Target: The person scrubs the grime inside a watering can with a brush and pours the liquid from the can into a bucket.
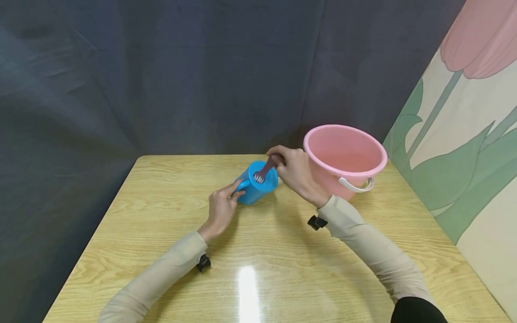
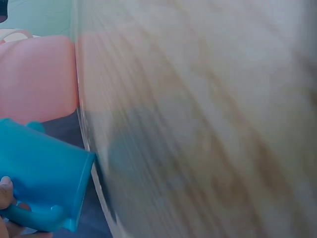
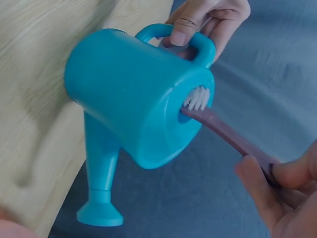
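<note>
A blue watering can is tilted over the table's far half, its top turned towards the head camera. My left hand grips the can's handle, the thumb bent over it in the right wrist view. My right hand pinches the purple handle of a brush. The brush's white bristles are at the round opening in the can's top, the head partly inside. In the right wrist view the spout points down, ending in a flared rose.
Close behind my right wrist stands a pink bucket with a white handle hanging at its front. A wood-grain table carries everything. Dark cloth hangs behind it, and a flower-patterned surface borders the right side.
</note>
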Tool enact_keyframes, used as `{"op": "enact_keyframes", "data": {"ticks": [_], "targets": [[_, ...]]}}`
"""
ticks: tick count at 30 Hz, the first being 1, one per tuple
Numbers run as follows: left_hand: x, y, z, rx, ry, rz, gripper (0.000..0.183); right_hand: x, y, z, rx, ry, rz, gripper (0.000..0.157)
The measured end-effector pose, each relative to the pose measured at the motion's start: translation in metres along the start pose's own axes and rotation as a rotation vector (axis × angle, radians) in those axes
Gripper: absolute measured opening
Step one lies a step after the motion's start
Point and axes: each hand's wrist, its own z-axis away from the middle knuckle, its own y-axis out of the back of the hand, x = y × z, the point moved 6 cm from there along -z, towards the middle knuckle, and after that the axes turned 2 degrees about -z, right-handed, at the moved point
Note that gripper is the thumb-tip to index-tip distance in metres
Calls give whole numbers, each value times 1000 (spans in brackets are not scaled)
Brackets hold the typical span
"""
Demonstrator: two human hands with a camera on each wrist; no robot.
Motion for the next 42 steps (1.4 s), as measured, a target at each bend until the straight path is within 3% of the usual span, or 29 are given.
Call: {"op": "enact_keyframes", "data": {"ticks": [4,9,24,34,42], "targets": [[0,1,-2,-19,-6,-11,36,-2,5,-3,22,-33,2,17],[0,2,0,-31,-22,-11,38,-10,11,-5,45,16,-4,17],[1,-1,4,-21,-63,-27,37,-4,7,-1,30,77,-111,48],[1,-3,3,-57,-58,-34,37,-5,7,-3,37,118,-111,46],[2,-1,2,-55,-54,-53,47,-2,8,-6,107,79,-96,31]]}}
